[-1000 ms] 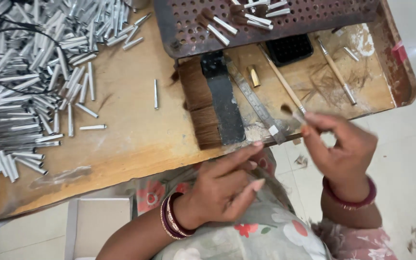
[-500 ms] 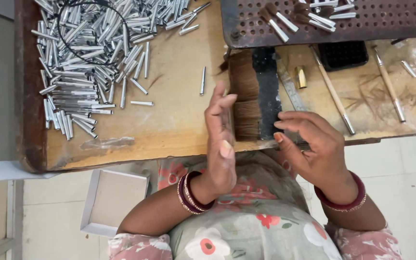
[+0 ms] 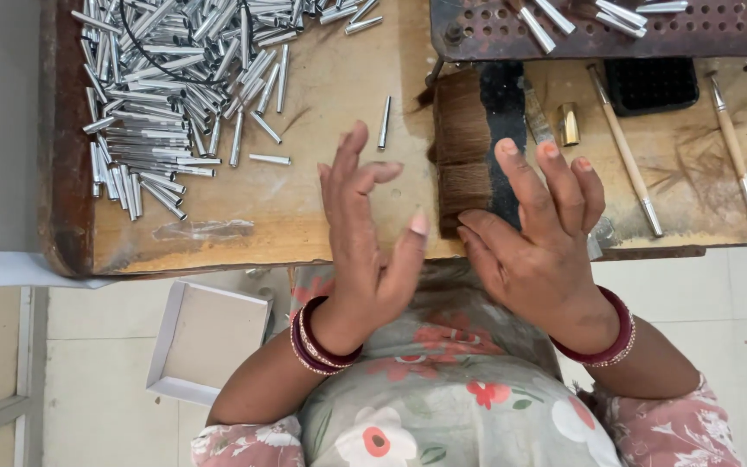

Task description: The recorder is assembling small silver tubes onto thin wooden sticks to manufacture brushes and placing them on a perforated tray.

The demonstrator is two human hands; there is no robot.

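Worn wooden counter (image 3: 322,216) with a raised dark rim along its left edge; pale tiled floor below, where a shallow white tray (image 3: 209,337) lies beside the person's knee.

Pose: both hands are raised over the near edge, palms turned toward each other, fingers spread and released; neither grasps anything. The left hand (image 3: 365,251) stands edge-on, thumb toward the person, apart from the wood. The right hand (image 3: 533,238) reaches slightly further in, its fingertips (image 3: 507,149) over the brown bristle bundle (image 3: 464,147), which lies at the middle of the near edge under a black clamp strip (image 3: 501,112). Whether the fingertips touch the bristles cannot be told.

Risks, as judged:
- The bundle's near end sits flush with the near edge; a careless press or drag could fan the hairs out or pull some off onto the floor.
- A heap of metal tubes (image 3: 166,95) fills the far-left corner, with one stray tube (image 3: 384,123) just beside the left hand; a sweeping wrist could roll it away.
- Wooden-handled brushes (image 3: 624,147) lie near the right hand and could be knocked.
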